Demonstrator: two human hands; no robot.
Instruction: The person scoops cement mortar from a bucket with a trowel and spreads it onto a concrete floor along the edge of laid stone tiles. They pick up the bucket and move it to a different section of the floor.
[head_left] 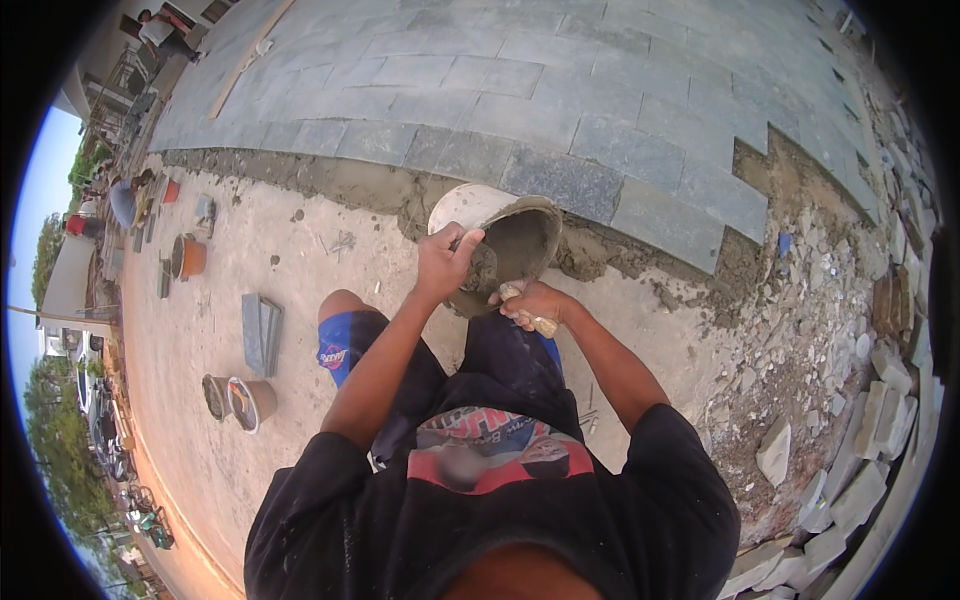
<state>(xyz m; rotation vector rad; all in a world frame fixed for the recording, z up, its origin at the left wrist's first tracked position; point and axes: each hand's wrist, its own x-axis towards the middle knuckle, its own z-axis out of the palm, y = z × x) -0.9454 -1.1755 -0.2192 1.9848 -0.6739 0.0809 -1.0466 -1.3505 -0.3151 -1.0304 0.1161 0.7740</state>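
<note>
A white bucket (pixel 465 203) is tipped on its side in front of my knees, its mouth turned toward the right. Wet grey mortar (pixel 522 243) coats its inside. My left hand (pixel 446 262) grips the bucket's near side, thumb on top. Closed around the pale wooden handle of a trowel (pixel 545 326) is my right hand (pixel 537 300), at the bucket's mouth. The trowel's blade seems to be inside, smeared with mortar and hard to make out. Just beyond the bucket runs the edge of the grey stone paving (pixel 563 183), with rough mortar (pixel 585 248) along it.
To the left stand an orange bucket (pixel 188 257), two more buckets (pixel 252 402) and stacked grey slabs (pixel 262 335). Rubble (pixel 800 350) and broken slabs (pixel 775 450) lie at right. A long wooden strip (pixel 250 60) rests on the paving. Other people (pixel 125 203) are far left.
</note>
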